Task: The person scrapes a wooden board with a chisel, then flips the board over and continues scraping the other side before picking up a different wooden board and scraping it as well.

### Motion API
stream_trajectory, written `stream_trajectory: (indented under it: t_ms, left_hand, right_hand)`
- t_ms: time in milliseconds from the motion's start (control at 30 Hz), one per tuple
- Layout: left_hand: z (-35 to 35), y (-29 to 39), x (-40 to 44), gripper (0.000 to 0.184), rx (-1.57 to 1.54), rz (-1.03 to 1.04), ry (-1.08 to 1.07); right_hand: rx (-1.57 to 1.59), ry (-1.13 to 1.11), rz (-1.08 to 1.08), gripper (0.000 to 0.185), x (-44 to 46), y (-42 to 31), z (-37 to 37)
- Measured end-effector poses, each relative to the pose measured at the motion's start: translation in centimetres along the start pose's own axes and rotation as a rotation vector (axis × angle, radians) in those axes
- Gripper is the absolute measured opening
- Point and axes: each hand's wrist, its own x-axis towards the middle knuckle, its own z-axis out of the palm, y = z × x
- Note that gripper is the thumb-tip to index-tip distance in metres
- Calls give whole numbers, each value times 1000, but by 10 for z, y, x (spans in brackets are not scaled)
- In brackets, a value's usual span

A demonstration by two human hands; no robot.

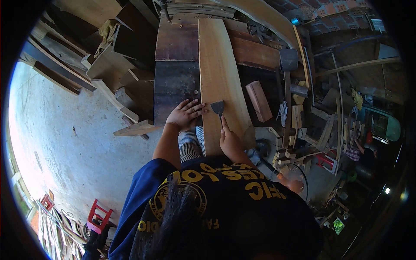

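Note:
A long pale wooden plank (216, 60) lies lengthwise on the dark workbench (175, 86), its near end close to my body. My left hand (187, 115) rests flat with fingers spread on the bench, fingertips touching the plank's left edge. In my right hand (231, 141) is a putty knife (218, 107), its handle gripped and my index finger stretched along it. The wide blade meets or hovers just over the plank's face; which one I cannot tell. Beyond my left fingertips sits a small round bit (196, 92) on the bench.
Right of the plank lies a reddish wooden block (258, 101). A grey pipe piece (288, 59) stands farther right, near offcuts (297, 116). Boards (108, 65) lean at the left above the concrete floor (86, 130). Behind left is a red stool (99, 215). Another person (368, 154) is far right.

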Motion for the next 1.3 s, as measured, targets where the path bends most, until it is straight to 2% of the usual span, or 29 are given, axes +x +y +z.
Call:
stream_trajectory:
  t_ms: [100,167,200,267,400,467,567,667,833,967,1300]
  left_hand:
    - [2,-1,0,66,5,-2,-30]
    - [13,-3,-1,65,17,-26,102]
    - [10,-1,-1,65,15,-23,101]
    - [6,1,0,66,-60,-121,92]
    - [11,-1,0,67,-14,-108,103]
    - [12,-2,0,67,-14,-111,96]
    - [12,-1,0,65,-12,-121,96]
    - [13,-2,0,64,-14,-103,107]
    - [13,-3,0,64,-45,-96,86]
    - [12,-4,0,63,-61,-99,74]
    - [6,-2,0,60,-129,-142,81]
  right_hand:
    - [-5,-46,69,62,-6,-3,0]
    - [68,-43,42,65,-14,4,4]
    - [69,-43,45,65,-19,13,12]
    - [226,105,-149,66,-29,27,27]
    - [334,106,-148,59,-44,29,28]
    - [339,-112,-23,57,-45,24,22]
    - [310,7,-51,54,-37,19,31]
    - [169,19,-22,55,-10,5,29]
    - [137,172,11,54,88,-36,12]
    - [141,210,53,52,148,-61,-7]
    - [152,195,-10,51,121,-45,-4]
